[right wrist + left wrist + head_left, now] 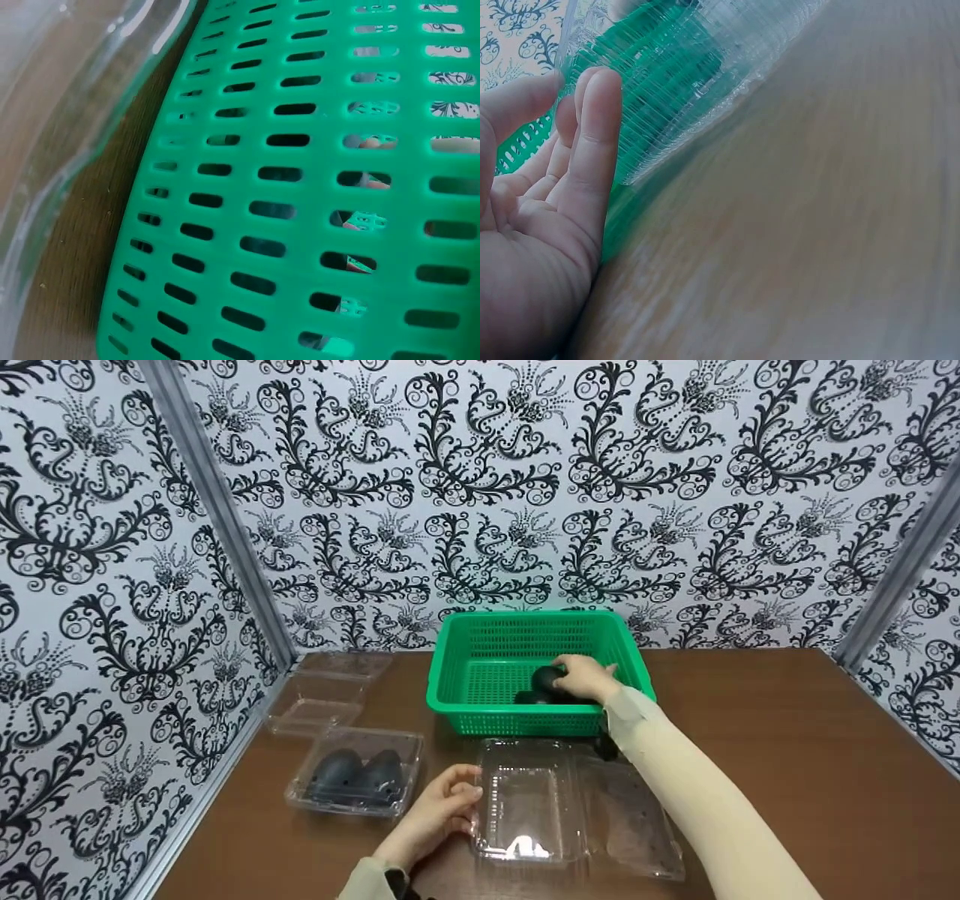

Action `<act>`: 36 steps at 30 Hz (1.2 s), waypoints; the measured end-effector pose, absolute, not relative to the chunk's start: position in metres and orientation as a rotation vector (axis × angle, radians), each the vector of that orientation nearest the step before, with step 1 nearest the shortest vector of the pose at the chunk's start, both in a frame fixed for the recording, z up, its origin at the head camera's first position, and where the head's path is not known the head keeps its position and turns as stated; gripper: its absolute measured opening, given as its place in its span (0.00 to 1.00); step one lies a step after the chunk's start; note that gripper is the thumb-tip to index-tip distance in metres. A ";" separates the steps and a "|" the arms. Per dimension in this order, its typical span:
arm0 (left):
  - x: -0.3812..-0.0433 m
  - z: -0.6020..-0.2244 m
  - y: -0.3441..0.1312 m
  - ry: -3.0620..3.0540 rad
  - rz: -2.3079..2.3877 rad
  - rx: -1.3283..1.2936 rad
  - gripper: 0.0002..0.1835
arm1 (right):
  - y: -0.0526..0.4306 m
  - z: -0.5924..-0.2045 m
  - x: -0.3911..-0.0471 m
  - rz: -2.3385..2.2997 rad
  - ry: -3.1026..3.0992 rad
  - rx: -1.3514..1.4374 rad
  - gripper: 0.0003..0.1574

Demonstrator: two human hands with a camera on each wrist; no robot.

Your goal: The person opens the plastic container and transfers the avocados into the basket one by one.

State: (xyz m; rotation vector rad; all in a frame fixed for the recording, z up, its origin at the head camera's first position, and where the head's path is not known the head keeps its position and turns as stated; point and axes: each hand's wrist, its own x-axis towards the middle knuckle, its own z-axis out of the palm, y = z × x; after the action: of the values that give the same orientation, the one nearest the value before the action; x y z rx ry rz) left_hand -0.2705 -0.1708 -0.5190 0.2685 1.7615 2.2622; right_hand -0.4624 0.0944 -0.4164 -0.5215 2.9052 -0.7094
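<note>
My right hand (587, 678) reaches into the green basket (517, 709) and grips a dark, egg-shaped, avocado-like fruit (547, 678). Another dark fruit (531, 697) lies low in the basket below it. In the right wrist view, the slotted basket wall (300, 202) hides that hand. On the table in front of the basket, a clear plastic clamshell container (529, 810) lies open, its lid (637, 821) spread to the right. My left hand (444, 802) holds its left edge between thumb and fingers; the left wrist view shows the fingertips (604, 86) right at the ribbed plastic.
At the left, a closed clamshell (356, 772) contains two dark fruits. Behind it lies another open clear container (315, 705). A patterned wall (487, 510) stands close behind the basket, and another rises along the table's left side. Brown tabletop (795, 750) extends to the right.
</note>
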 end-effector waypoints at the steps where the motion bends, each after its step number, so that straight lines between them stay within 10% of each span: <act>1: -0.271 -0.519 -0.171 1.761 2.262 0.267 0.21 | 0.095 -0.416 -0.462 -0.713 2.900 -0.531 0.29; 25: -0.271 -0.520 -0.172 1.758 2.260 0.281 0.21 | 0.137 -0.393 -0.362 -1.251 2.919 -1.028 0.21; 36: -0.270 -0.519 -0.173 1.779 2.231 0.266 0.22 | 0.139 -0.441 -0.299 -0.662 2.800 -1.392 0.26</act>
State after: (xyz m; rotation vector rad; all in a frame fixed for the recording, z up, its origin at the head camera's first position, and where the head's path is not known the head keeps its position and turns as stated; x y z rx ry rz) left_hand -0.2698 -0.1730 -0.5191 0.2662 1.7786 2.2311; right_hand -0.2987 0.1395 -0.4415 -1.3925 2.7999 -0.6615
